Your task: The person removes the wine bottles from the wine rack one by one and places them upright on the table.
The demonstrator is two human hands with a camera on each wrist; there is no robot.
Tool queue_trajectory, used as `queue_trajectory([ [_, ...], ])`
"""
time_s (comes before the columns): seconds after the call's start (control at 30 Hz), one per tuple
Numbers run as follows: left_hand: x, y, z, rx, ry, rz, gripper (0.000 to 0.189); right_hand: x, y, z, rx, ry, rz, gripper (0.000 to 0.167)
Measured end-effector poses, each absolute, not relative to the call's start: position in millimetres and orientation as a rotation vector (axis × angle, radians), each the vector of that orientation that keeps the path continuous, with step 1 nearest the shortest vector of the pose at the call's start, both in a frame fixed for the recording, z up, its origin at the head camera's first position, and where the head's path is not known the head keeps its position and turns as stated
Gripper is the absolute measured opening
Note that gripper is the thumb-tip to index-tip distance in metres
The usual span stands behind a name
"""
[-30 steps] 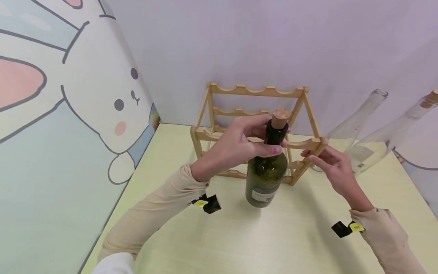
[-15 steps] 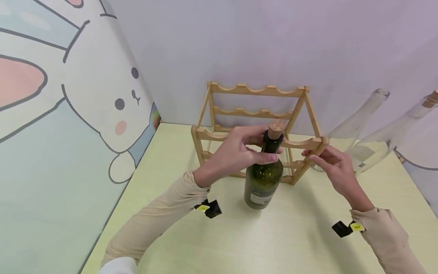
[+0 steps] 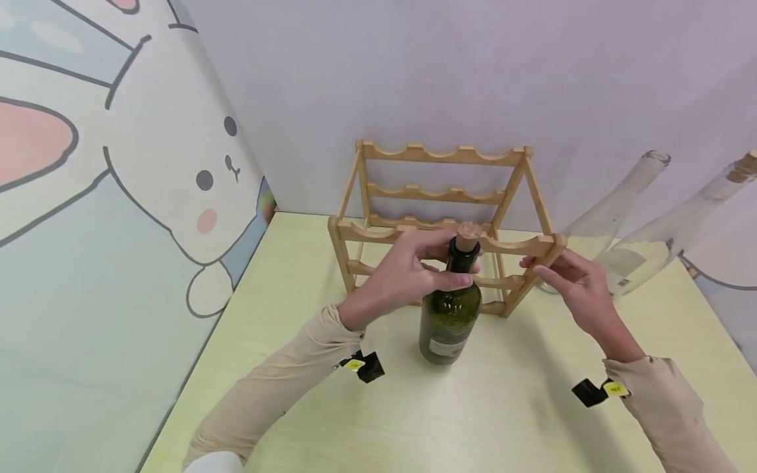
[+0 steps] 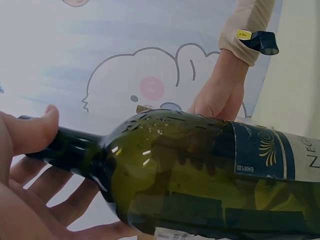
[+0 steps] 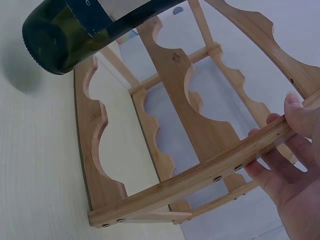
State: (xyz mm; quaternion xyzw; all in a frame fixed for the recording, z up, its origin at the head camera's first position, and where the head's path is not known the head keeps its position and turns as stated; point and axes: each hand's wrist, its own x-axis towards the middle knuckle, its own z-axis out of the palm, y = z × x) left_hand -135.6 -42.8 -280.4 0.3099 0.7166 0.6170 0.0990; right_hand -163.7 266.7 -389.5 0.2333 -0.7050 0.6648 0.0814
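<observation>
My left hand [image 3: 408, 272] grips the dark green wine bottle [image 3: 451, 322] by its neck, thumb on the near side and fingers behind. A cork [image 3: 469, 238] sticks out of its mouth. The bottle leans slightly, base toward me, in front of the wooden wine rack [image 3: 443, 155]. In the left wrist view the label [image 4: 267, 155] shows dark blue and white. My right hand [image 3: 582, 292] holds the rack's right front post, and in the right wrist view its thumb and fingers lie around that post [image 5: 200, 172]. The bottle's base [image 5: 52, 42] shows over the table there.
Two clear glass bottles [image 3: 618, 203] stand right of the rack, behind my right hand; the farther-right bottle [image 3: 680, 226] has a cork. A plain wall [image 3: 331, 79] rises behind the rack, and a wall with a cartoon rabbit [image 3: 160, 157] borders the table [image 3: 378, 427] on the left.
My left hand has brought the green bottle lower and a little left, in front of the rack. My right hand keeps its hold on the post.
</observation>
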Motion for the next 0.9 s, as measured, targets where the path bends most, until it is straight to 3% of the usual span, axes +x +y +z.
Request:
queue_trajectory([
  [0.43, -136, -43, -297, 0.865, 2.124, 1.815, 0.037, -164, 267, -391, 0.632, -2.142, 1.962, 0.032],
  [0.9, -138, -42, -313, 0.903, 2.119, 1.809, 0.032, -165, 266, -392, 0.642, -2.118, 1.979, 0.033],
])
